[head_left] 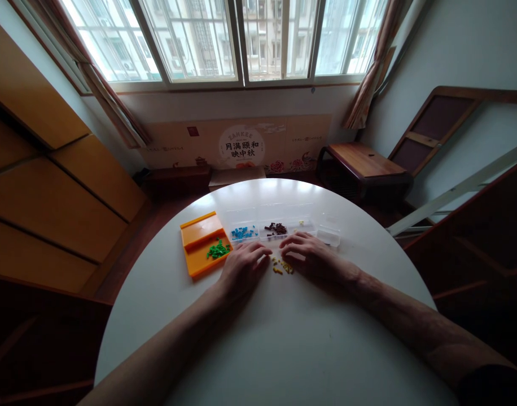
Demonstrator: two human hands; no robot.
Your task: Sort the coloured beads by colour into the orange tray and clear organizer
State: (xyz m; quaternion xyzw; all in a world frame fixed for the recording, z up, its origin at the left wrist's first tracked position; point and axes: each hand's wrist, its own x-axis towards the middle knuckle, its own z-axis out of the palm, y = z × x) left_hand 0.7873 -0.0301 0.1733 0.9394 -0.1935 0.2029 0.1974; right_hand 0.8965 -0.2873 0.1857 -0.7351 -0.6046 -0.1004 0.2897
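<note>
A small group of yellow pieces, like tiny building bricks, lies on the white table between my hands. My left hand rests just left of them, fingers stretched toward the pieces, beside the orange tray. On the other side, my right hand has its fingers spread and slightly bent, fingertips close to the yellow pieces and partly over them. No held piece shows in either hand. Green pieces are heaped in the tray. Behind the hands, a clear compartment box contains blue pieces and dark brown pieces.
The round white table has its far edge beyond the box. Past it stand a wooden side table on the right and a printed cardboard panel under the window. Wooden cabinets are at the left.
</note>
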